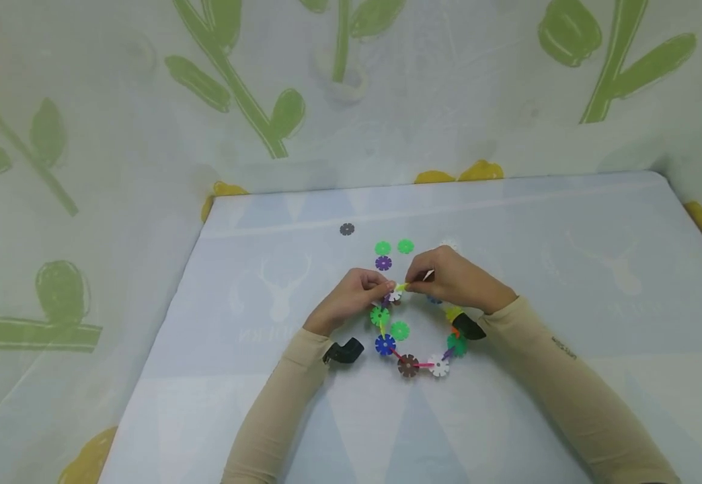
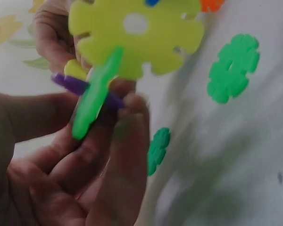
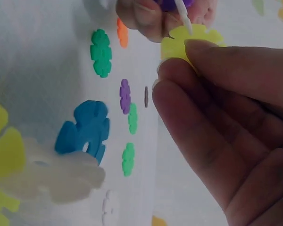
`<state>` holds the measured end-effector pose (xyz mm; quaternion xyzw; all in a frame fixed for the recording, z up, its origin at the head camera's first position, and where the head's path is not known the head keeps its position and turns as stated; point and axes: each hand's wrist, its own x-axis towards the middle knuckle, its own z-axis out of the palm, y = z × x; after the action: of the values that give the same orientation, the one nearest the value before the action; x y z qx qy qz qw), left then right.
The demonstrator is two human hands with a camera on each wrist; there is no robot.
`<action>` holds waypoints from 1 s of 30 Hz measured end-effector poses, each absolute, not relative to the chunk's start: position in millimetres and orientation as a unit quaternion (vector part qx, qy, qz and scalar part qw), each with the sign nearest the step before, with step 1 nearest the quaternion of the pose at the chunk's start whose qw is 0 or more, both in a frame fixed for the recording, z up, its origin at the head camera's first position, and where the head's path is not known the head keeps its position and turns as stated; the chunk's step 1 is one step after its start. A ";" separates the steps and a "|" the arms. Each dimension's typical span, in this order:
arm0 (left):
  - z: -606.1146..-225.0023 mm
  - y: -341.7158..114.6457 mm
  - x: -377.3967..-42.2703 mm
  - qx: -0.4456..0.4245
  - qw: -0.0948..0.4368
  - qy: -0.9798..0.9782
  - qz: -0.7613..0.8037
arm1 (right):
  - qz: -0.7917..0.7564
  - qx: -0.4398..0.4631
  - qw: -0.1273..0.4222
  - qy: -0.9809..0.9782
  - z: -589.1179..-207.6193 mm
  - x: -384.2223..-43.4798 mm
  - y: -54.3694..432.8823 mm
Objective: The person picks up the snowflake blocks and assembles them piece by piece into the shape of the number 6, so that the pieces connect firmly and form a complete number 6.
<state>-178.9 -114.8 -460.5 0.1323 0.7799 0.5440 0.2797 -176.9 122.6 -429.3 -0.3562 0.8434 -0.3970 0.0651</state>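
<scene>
Near the table's middle, my left hand [image 1: 351,296] grips one end of a chain of notched, flower-shaped plastic discs, around a white disc [image 1: 395,296] and a purple disc [image 2: 70,84]. My right hand [image 1: 456,277] pinches a yellow disc [image 3: 174,46] between thumb and fingers. That yellow disc's far edge meets the edge-on white disc in the right wrist view. The chain curves towards me in a ring through a green disc [image 1: 379,316], a blue disc [image 1: 385,345], a brown disc [image 1: 408,366] and another white disc [image 1: 439,366]. My right hand partly hides its other end.
A loose green disc [image 1: 400,331] lies inside the ring. Beyond the hands are two more green discs, one of them near the left [image 1: 382,248], a loose purple disc [image 1: 383,263], a grey disc [image 1: 347,229] and a pale white disc [image 3: 110,207]. A flower-patterned cloth [image 1: 387,128] hangs behind the table.
</scene>
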 end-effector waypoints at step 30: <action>-464.5 -152.5 -143.7 0.114 0.305 0.779 0.536 | -0.375 -0.310 0.121 0.865 -406.6 -209.3 94.8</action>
<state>-143.7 -152.5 -464.5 0.1136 0.7788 0.5362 0.3050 -209.3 94.8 -406.6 -0.3096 0.8652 -0.3753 0.1214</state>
